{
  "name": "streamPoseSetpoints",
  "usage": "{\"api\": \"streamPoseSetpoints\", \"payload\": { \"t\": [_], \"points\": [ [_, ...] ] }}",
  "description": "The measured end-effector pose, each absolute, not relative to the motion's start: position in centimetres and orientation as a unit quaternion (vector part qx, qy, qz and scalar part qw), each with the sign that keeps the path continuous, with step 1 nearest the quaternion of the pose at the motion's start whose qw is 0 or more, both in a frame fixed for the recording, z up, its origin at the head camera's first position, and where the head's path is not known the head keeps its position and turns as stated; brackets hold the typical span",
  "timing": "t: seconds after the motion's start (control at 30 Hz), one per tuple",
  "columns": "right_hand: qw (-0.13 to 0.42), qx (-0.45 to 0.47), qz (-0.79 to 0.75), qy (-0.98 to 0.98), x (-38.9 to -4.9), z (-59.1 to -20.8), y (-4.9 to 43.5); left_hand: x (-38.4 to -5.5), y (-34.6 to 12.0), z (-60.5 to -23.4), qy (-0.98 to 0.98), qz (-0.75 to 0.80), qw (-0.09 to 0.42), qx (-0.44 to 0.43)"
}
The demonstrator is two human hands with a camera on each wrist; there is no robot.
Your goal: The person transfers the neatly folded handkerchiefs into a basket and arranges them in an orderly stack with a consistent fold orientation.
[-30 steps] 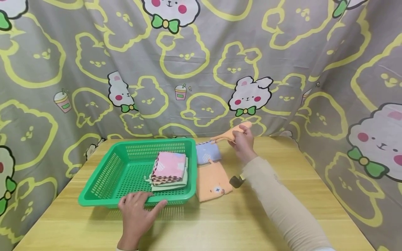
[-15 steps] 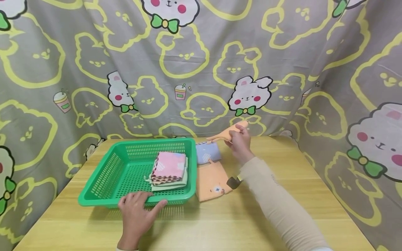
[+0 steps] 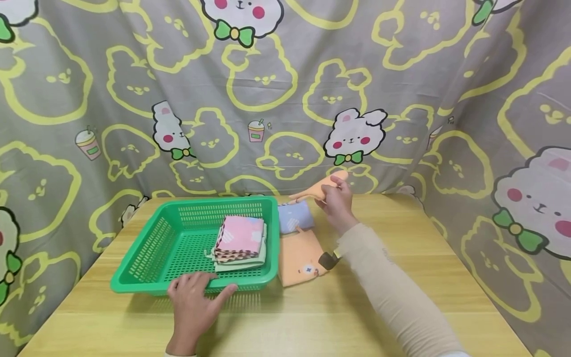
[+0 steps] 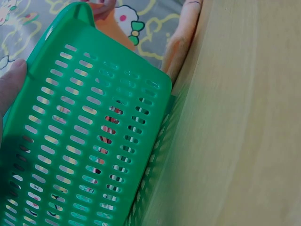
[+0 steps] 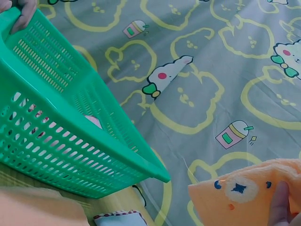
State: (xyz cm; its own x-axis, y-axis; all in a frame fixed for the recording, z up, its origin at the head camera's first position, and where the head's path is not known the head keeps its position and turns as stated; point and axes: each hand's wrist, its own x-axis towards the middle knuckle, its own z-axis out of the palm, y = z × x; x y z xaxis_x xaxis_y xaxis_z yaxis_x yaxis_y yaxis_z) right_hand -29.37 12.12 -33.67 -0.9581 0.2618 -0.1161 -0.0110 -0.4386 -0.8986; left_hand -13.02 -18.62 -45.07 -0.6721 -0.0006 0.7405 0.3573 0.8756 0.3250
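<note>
In the head view my left hand [image 3: 194,305] grips the front rim of a green plastic basket [image 3: 147,287], fingers over the rim and thumb on the outside. My right hand [image 3: 338,203] pinches a folded orange towel [image 3: 318,191] and holds it up off the table. A bear-like face shows on that towel [image 5: 240,190] in the right wrist view. Below it on the table lie a folded blue towel [image 3: 296,217] and another orange towel [image 3: 303,258], both beside the basket's right wall.
Inside the basket, on its right side, a pink folded towel [image 3: 241,234] sits on top of a stack with a pale green one [image 3: 243,264] at the bottom. A patterned curtain [image 3: 285,99] hangs behind and around the wooden table [image 3: 267,327].
My right hand has shifted slightly left with the orange towel, toward the basket. The left hand and the basket have hardly moved.
</note>
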Motion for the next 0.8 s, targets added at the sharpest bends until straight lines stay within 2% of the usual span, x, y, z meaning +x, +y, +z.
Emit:
{"api": "streamPoseSetpoints", "payload": {
  "t": [0.8],
  "points": [
    [0.072,-0.108,0.840,-0.527,-29.0,-33.2,10.8,-13.1,-18.6,-45.1,-0.884,-0.226,0.395,-0.104]
  ]
}}
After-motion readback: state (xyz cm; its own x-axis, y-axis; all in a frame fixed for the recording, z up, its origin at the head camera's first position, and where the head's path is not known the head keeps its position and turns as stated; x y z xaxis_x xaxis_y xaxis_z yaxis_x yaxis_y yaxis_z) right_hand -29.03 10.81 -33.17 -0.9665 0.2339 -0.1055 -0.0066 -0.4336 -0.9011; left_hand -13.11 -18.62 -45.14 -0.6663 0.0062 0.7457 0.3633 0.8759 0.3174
